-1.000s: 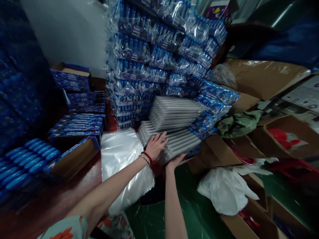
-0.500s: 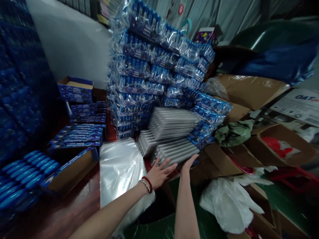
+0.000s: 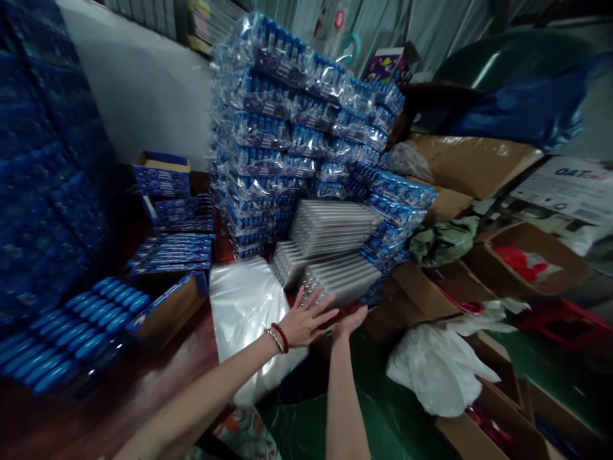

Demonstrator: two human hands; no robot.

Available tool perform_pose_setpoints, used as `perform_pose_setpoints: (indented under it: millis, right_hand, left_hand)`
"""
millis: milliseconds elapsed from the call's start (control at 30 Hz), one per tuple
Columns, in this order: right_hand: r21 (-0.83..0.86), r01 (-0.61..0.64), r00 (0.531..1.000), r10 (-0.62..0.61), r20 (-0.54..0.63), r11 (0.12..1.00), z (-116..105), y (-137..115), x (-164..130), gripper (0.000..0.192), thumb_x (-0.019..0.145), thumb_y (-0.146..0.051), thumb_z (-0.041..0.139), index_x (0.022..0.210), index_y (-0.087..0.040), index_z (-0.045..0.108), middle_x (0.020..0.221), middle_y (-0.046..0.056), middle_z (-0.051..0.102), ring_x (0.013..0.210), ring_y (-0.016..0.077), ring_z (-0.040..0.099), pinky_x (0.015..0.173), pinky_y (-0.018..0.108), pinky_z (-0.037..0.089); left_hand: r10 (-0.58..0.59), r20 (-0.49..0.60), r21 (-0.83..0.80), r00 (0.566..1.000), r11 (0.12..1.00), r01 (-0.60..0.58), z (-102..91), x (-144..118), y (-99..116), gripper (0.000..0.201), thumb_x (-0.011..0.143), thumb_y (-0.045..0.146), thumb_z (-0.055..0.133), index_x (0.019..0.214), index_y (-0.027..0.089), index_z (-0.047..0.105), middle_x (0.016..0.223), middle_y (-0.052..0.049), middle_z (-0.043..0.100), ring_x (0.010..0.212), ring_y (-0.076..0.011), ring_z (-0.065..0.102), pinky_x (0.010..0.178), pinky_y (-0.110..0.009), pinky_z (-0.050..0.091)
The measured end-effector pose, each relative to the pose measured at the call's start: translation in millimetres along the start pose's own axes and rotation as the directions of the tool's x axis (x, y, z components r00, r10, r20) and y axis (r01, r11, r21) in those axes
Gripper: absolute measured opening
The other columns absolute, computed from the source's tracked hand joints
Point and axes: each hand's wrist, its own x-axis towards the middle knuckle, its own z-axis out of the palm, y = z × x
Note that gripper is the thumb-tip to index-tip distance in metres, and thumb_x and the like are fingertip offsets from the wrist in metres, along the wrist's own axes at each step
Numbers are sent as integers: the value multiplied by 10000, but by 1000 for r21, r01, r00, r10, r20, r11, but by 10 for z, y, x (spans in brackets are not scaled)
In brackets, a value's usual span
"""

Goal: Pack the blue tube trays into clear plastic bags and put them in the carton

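Head view: left hand (image 3: 304, 322) and right hand (image 3: 348, 321), fingers spread and empty, just before stacked clear plastic trays (image 3: 341, 281); crinkled clear plastic bag (image 3: 244, 306) lay left, shrink-wrapped blue packs (image 3: 292, 128) towered behind.

Dim rm, light low w/ bluish cast. Pale grey wall (image 3: 143, 83) at 11 o'clock; corrugated metal sheeting (image 3: 412, 22) along the back at 12–1 o'clock. Dark reddish-brown surface (image 3: 158, 377) at 8 o'clock, glossy. Green floor (image 3: 383, 409) at 5 o'clock. Blue tarp (image 3: 517, 108) at 2 o'clock over a dark green bulk. Red plastic stool (image 3: 560, 316) at 4 o'clock, partly hidden among cardboard.
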Motion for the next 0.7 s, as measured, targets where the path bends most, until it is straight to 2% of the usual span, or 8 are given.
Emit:
perform_pose_setpoints:
  millis: [100, 200, 267, 333, 433, 533, 633, 700]
  right_hand:
    - [-16, -82, 994, 81, -71, 996, -249, -87, -615, 622, 774, -561, 395, 1234, -144, 432, 1196, 154, 523, 920, 196, 603, 785, 374, 486]
    - [-96, -99, 981, 113, 157, 990, -546, -175, -1386, 489, 766, -474, 539, 1138, -157, 513, 1117, 111, 573, 857, 170, 617, 806, 346, 489]
    - [-188, -49, 903, 124, 411, 981, -692, -246, -1876, 392, 796, -435, 548, 1076, -160, 562, 1009, 86, 617, 805, 167, 622, 788, 337, 496]
    - [-221, 51, 777, 101, 622, 974, -729, -329, -2267, 297, 818, -389, 544, 1002, -165, 612, 924, 73, 635, 758, 167, 621, 752, 327, 504]
    - [-97, 187, 571, -28, 820, 978, -494, -466, -2595, 213, 842, -312, 517, 934, -184, 660, 890, 71, 640, 753, 165, 619, 714, 310, 512]
    - [76, 229, 382, -161, 910, 970, 81, -620, -2675, 215, 849, -259, 493, 956, -205, 671, 918, 71, 648, 853, 175, 612, 773, 323, 508]
    - [157, 227, 300, -222, 928, 961, 789, -810, -2721, 232, 847, -264, 491, 995, -205, 658, 946, 66, 648, 890, 177, 597, 817, 341, 495]
    - [182, 229, 280, -243, 929, 956, 1144, -954, -2800, 233, 849, -266, 483, 995, -197, 652, 939, 61, 646, 870, 169, 591, 815, 332, 489]
  left_hand:
    - [-77, -7, -121, 997, 990, 75, -429, -600, 239, 554, 878, 253, 487, 1412, 215, 345, 1520, -116, 245, 1405, -305, 193, 1102, -522, 269]
    - [-209, -42, -258, 977, 947, 191, -793, -1446, 533, 441, 911, 217, 420, 1350, 260, 431, 1319, -70, 554, 1208, -169, 519, 1023, -313, 430]
    - [-352, -58, -272, 934, 906, 324, -965, -2071, 714, 414, 904, 195, 429, 1302, 294, 487, 1181, -33, 651, 1084, -143, 606, 959, -267, 481]
    - [-526, -108, -246, 844, 836, 490, -1087, -2688, 880, 411, 888, 187, 465, 1274, 316, 519, 1131, -9, 679, 1027, -138, 640, 912, -237, 510]
    - [-764, -218, -237, 607, 645, 727, -1209, -3468, 1120, 405, 878, 195, 494, 1246, 354, 549, 1111, 25, 690, 969, -128, 669, 855, -193, 531]
    - [-882, -353, -287, 313, 420, 861, -1272, -3911, 1303, 331, 871, 274, 503, 1178, 329, 616, 1101, 17, 694, 945, -156, 681, 832, -217, 549]
    - [-883, -470, -394, -9, 200, 897, -1286, -3990, 1299, 341, 841, 414, 520, 1105, 257, 669, 1104, -23, 693, 993, -212, 664, 923, -313, 519]
    - [-858, -481, -493, -180, 95, 865, -1285, -3904, 1173, 425, 823, 480, 518, 1141, 227, 644, 1174, -44, 660, 1066, -236, 628, 994, -365, 466]
